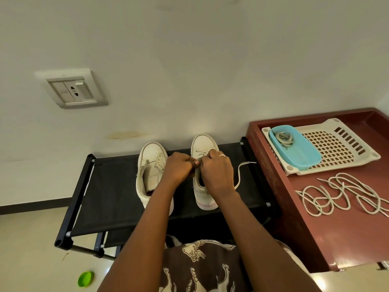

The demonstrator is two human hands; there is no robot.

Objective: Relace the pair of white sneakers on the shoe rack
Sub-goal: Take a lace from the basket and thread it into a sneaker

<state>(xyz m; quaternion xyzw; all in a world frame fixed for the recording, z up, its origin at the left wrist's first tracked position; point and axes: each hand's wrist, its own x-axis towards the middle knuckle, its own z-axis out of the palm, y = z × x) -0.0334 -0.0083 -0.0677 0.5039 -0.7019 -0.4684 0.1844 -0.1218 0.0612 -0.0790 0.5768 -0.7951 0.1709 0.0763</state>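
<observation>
Two white sneakers stand side by side on the black fabric top of the shoe rack (117,192), toes toward the wall. The right sneaker (203,148) is the one being worked on: both hands meet over its tongue. The left hand (179,168) is curled with its fingertips pinched together at the eyelets, and the right hand (217,175), a ring on one finger, is curled the same way, thumb and forefinger nipping a lace (240,173). The hands touch at the fingertips. The free end of that lace loops out from under the right hand toward 3 o'clock and lies over the rack's top. The left sneaker (150,165), just beside at 9 o'clock, has no lace in its eyelets, and its tongue is pushed down into the opening.

At 3 o'clock from the rack, touching its end, is a dark red cabinet (315,224) with a raised rim. On its far part lies a white slotted tray (336,144), and resting in the tray's left half is a light blue tub (303,152) holding a small coil of pale lace (284,138) at its far end. Nearer on the cabinet top, a long pale lace lies in loose loops (341,194).

On the wall at 10 o'clock is a switch and socket plate (73,89). On the floor at 7 o'clock lies a green lid (85,279).
</observation>
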